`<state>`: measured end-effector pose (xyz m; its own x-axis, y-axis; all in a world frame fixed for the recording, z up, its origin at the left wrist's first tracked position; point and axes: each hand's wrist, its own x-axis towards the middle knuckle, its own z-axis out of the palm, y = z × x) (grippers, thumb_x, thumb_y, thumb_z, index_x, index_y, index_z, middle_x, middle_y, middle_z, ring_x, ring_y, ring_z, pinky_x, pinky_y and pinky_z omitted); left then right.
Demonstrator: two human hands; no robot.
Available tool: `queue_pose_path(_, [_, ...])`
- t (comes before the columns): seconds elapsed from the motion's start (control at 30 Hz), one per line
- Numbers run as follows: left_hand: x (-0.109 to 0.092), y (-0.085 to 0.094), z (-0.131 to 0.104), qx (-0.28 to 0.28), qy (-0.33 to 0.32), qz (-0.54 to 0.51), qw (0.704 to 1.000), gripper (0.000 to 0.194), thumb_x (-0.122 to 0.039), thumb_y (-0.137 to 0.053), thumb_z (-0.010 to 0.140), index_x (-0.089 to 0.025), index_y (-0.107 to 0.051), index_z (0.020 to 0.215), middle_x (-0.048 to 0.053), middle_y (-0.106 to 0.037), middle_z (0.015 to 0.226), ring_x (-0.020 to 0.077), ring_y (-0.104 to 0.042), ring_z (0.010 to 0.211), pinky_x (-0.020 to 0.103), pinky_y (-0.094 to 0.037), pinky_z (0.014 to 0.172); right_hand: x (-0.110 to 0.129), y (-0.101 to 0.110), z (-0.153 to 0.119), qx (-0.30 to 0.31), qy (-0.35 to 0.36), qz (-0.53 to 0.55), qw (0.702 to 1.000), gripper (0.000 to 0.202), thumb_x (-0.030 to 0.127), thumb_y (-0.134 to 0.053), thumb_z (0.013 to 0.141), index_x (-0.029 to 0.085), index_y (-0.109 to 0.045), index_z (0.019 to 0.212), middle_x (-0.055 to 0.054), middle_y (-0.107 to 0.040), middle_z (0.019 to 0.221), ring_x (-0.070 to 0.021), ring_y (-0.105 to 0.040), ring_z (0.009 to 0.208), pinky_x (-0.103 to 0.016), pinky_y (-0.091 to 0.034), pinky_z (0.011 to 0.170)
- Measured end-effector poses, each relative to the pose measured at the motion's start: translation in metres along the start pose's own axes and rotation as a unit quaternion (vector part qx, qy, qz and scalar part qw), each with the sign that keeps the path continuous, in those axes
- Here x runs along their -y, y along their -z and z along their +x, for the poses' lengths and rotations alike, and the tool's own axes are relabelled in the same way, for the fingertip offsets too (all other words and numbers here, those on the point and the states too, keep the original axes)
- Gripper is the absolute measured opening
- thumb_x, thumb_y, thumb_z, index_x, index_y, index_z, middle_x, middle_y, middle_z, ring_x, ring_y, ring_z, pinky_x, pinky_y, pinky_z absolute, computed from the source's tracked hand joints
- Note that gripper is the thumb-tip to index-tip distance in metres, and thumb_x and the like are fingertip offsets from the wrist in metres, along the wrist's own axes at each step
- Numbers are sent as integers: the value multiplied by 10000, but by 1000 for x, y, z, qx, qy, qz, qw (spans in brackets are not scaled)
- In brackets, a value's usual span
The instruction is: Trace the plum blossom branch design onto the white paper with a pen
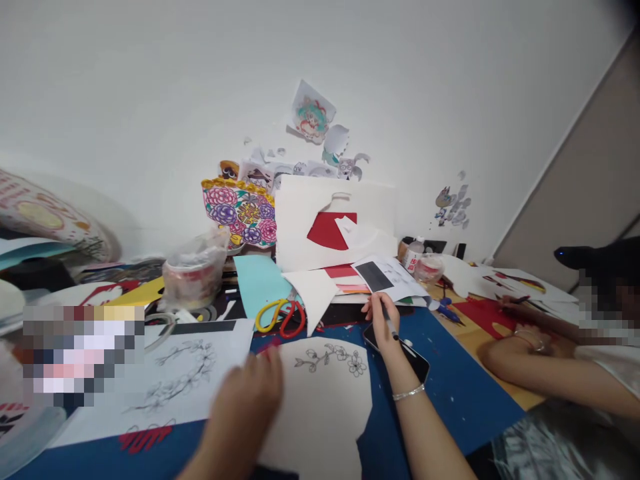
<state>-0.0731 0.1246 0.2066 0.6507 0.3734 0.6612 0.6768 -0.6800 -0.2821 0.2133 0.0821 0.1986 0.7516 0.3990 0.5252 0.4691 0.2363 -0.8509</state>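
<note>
My right hand [384, 319] is closed around a dark pen [393, 327], just above a phone [417, 363] that lies partly under my wrist. My left hand [250, 393], blurred, is closed at the left edge of a cut white sheet [320, 413]. Something small and reddish shows at its fingertips, too smeared to name. Along the top of that cut sheet runs a drawn branch of blossoms [333, 360]. To the left lies a printed sheet [200, 380] with a similar curved blossom branch. A red paper cutout [145, 438] overlaps its lower edge.
Yellow-and-red-handled scissors [281, 319] lie behind the cut sheet on the blue mat [460, 387]. Several papers and a wrapped tape roll [193, 280] crowd the back. A white board [295, 220] leans on the wall. At right, another person's arm [540, 367] rests near red paper.
</note>
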Motion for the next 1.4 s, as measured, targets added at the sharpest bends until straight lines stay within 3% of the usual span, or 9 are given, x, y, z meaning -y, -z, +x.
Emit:
queue_pose_path(0.1, [-71, 5, -18, 13, -81, 15, 996, 306, -4, -480, 732, -75, -713, 917, 137, -695, 674, 240, -652, 603, 313, -503, 537, 2, 1, -1, 7, 5, -7, 1000, 419, 592, -513, 838, 189, -580, 748, 4, -622, 556, -120, -490, 428, -248, -416, 465])
queue_pose_path(0.2, [-104, 3, -28, 33, -105, 18, 994, 254, -83, -522, 749, -40, -721, 900, 224, -693, 716, 324, -672, 647, 407, -527, 551, 4, 2, -2, 20, 19, -23, 999, 388, 559, -501, 859, 192, -578, 758, 3, -622, 572, -127, -502, 449, -252, -426, 484])
queue_pose_path(0.47, [-102, -25, -41, 46, -99, -48, 993, 296, -197, -543, 800, -137, -708, 1038, 214, -690, 1063, 395, -646, 981, 508, -540, 711, 10, 1, -7, 68, 49, -76, 994, 342, 471, -458, 910, 211, -549, 708, 14, -611, 592, -133, -516, 481, -254, -415, 529])
queue_pose_path(0.63, [-100, -42, -47, 36, -95, -71, 992, 345, -319, -518, 841, -170, -680, 1106, 184, -680, 1117, 367, -636, 1015, 455, -539, 690, 11, 0, -9, 85, 48, -81, 992, 334, 450, -461, 915, 211, -551, 700, 11, -610, 591, -140, -522, 485, -259, -412, 529])
queue_pose_path(0.97, [-104, -33, -30, 85, -59, -26, 994, 184, -260, -634, 810, -117, -717, 891, 169, -721, 932, 310, -680, 872, 381, -564, 640, 0, -2, -11, 88, 32, -78, 993, 376, 523, -481, 889, 205, -573, 711, -4, -620, 583, -151, -521, 472, -261, -406, 493])
queue_pose_path(1.07, [-86, -28, -13, 136, -47, -28, 989, 230, -351, -611, 848, -129, -672, 856, 76, -707, 827, 197, -672, 763, 331, -562, 623, 2, -2, -12, 90, 37, -87, 991, 379, 525, -475, 889, 204, -573, 712, -4, -625, 588, -149, -527, 473, -260, -417, 497])
queue_pose_path(1.13, [-60, -22, 7, 177, -22, -29, 983, 192, -327, -596, 868, -140, -635, 882, 5, -659, 765, 118, -626, 672, 265, -538, 592, 2, -1, -12, 89, 42, -95, 991, 372, 512, -470, 896, 206, -565, 708, -1, -626, 599, -145, -531, 487, -256, -427, 516])
queue_pose_path(1.3, [32, -2, 56, 244, 135, 14, 960, 228, -336, -553, 893, -133, -596, 985, 29, -633, 886, 138, -615, 774, 314, -543, 677, 0, 1, -11, 93, 41, -112, 989, 358, 501, -457, 900, 209, -561, 723, 3, -620, 596, -148, -538, 497, -254, -431, 524])
queue_pose_path(1.4, [72, 13, 53, 290, 184, 29, 939, 219, -339, -549, 896, -135, -607, 950, 19, -643, 858, 135, -623, 751, 318, -548, 679, -1, 1, -11, 97, 46, -117, 987, 357, 507, -456, 900, 210, -564, 734, 4, -623, 601, -149, -540, 501, -258, -438, 542])
